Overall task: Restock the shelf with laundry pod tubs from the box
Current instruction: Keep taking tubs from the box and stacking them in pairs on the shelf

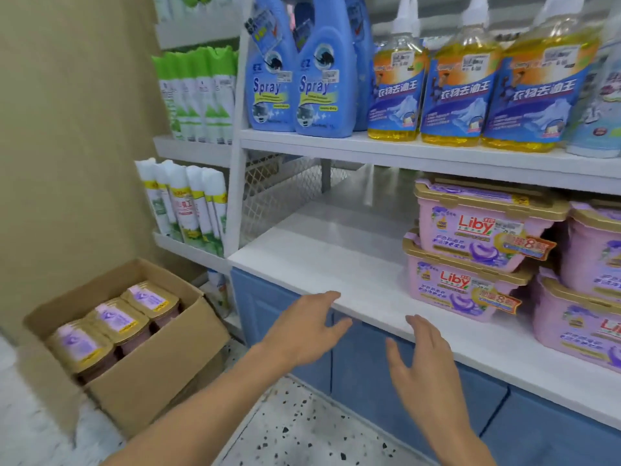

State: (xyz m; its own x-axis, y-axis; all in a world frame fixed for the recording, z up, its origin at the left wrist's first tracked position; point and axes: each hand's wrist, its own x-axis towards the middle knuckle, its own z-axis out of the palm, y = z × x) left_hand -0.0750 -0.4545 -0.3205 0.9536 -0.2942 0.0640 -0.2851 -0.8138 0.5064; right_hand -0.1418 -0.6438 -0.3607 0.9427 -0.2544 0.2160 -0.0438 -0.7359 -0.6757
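Note:
Pink laundry pod tubs with gold lids stand stacked two high on the right part of the white shelf (322, 264): one stack (470, 260) near the middle, another stack (591, 284) at the far right. An open cardboard box (158, 358) sits on the floor at lower left with three tubs (114, 324) in a row inside. My left hand (302, 331) and my right hand (420, 361) hover in front of the shelf's front edge, fingers spread, holding nothing.
Blue spray bottles (295, 85) and yellow detergent bottles (470, 89) fill the shelf above. White and green aerosol cans (188, 203) stand on a side rack at left. Blue cabinet doors (363, 371) lie under the shelf, above a speckled floor.

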